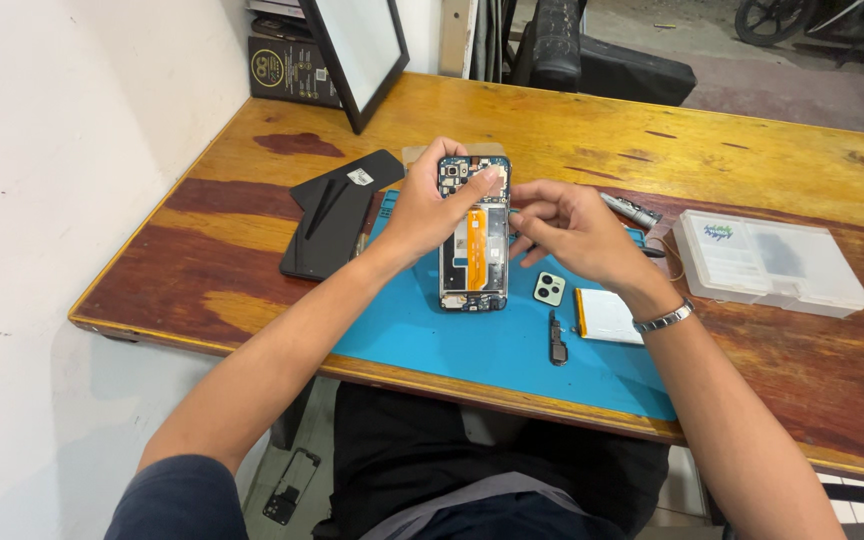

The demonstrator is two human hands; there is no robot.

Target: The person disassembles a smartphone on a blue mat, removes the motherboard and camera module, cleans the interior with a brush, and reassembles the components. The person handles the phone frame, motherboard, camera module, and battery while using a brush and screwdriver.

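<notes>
Mid-teardown, by the look of it: opened phone (473,236) held tilted above blue mat (432,335), back cover off, orange flex and board exposed. Left hand (428,208) clamped round the phone's upper left edge, thumb pressed on the top board near the camera. Right hand (570,232) just beside the phone's right edge, fingers pinched as if on a small part or tool; too small to tell what. Next move probably needs fine grip, steady frame.

On mat near right wrist: camera cover (549,288), battery (607,315), small black part (557,338). Black cover (337,215) left, parts box (767,262) right. Table front edge close; open room beyond phone.
</notes>
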